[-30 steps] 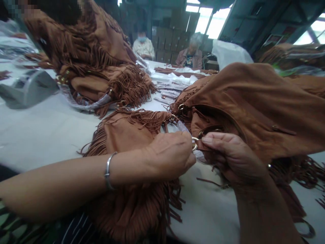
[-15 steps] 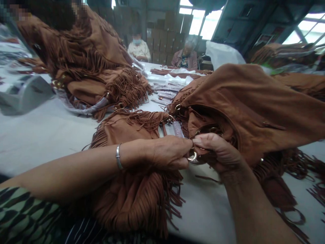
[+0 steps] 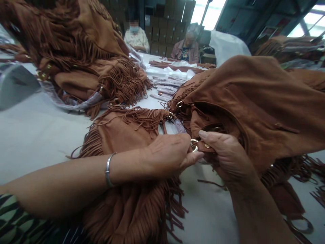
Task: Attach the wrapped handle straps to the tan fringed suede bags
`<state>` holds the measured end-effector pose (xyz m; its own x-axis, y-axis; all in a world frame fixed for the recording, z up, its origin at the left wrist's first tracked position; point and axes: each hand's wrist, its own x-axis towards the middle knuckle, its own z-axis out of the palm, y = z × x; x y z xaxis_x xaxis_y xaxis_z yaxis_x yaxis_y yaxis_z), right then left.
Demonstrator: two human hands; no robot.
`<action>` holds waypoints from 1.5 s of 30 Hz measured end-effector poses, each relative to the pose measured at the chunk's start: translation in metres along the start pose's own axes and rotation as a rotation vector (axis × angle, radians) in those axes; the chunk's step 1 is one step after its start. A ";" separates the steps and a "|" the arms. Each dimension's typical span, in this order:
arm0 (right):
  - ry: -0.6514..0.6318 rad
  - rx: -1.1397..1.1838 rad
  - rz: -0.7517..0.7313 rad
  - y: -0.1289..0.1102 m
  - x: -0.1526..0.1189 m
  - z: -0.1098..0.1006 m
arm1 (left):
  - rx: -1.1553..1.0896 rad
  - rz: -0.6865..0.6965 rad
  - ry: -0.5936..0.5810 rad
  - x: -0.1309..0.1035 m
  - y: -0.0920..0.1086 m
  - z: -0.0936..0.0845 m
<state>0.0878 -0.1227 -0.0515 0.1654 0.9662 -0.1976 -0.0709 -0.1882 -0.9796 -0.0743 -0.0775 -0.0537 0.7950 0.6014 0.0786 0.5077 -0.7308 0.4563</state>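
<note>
My left hand (image 3: 172, 154), with a silver bangle on its wrist, is closed on a gold metal ring (image 3: 195, 148). The ring joins a short brown leather strap end (image 3: 205, 147) with a gold stud. My right hand (image 3: 230, 152) pinches that strap end between thumb and fingers. Just beyond lies a large brown suede bag (image 3: 264, 98), its mouth gaping toward my hands. Partly behind my left forearm rests a fringed brown bag (image 3: 127, 130). How my left fingertips sit on the ring is partly hidden.
A tall pile of fringed bags (image 3: 83, 61) stands at the left, beside a grey-white curved object (image 3: 17, 88). Plastic-wrapped straps (image 3: 165, 86) lie mid-table. Two people (image 3: 137, 39) sit across the white table (image 3: 50, 135). Cartons (image 3: 162, 30) are stacked behind them.
My left hand has shifted its grip, with the thumb now stretched under the ring. My right hand has moved slightly right, and the studded strap end shows more clearly. The view has shifted a little.
</note>
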 end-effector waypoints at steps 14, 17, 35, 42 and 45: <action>0.001 -0.221 -0.130 -0.002 -0.004 0.005 | -0.050 0.313 -0.176 0.008 -0.021 -0.010; 0.006 -0.264 -0.176 0.005 -0.001 0.007 | -0.046 0.318 -0.183 0.008 -0.023 -0.008; 0.120 -0.789 -0.692 0.011 0.001 -0.004 | 0.066 0.320 -0.177 0.004 -0.013 -0.007; 0.134 -0.678 -0.644 0.017 0.006 -0.005 | -0.079 0.432 -0.267 0.004 -0.010 -0.006; 0.127 -0.519 -0.531 0.017 0.009 -0.005 | -0.115 0.361 -0.214 0.003 -0.008 -0.004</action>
<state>0.0933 -0.1177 -0.0707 0.1628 0.9284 0.3341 0.5175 0.2079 -0.8300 -0.0773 -0.0689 -0.0534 0.9720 0.2241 0.0712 0.1535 -0.8341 0.5299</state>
